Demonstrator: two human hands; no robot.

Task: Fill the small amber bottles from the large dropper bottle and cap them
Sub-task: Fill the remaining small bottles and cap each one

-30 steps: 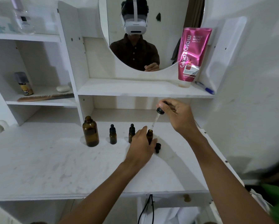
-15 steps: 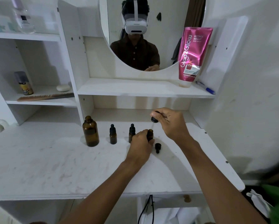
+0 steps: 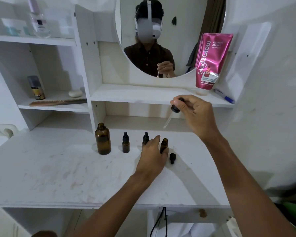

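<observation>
The right hand point(image 3: 193, 115) is raised over the table, thumb and fingertips pinching the black rubber bulb of a long glass dropper point(image 3: 171, 115). Its clear pipette slants down and to the left, the tip well above the bottles. The left hand point(image 3: 152, 154) sits low on the white table point(image 3: 58, 168), thumb and fingers lightly holding the lower body of a small open amber glass bottle point(image 3: 164, 143) and keeping it upright. Just right of that bottle lies a loose black dropper cap point(image 3: 172, 158). Further left stand two capped small amber bottles point(image 3: 125, 144), the nearer one partly behind the left hand, then the large amber glass bottle point(image 3: 102, 139) with its neck open. The small bottle looks light, smooth and easy to tip, so it is best held low on the body with the narrow mouth left free. The thin pipette is likely brittle and safest handled by its bulb and collar. A pink tube point(image 3: 210, 62) stands on the shelf above.
</observation>
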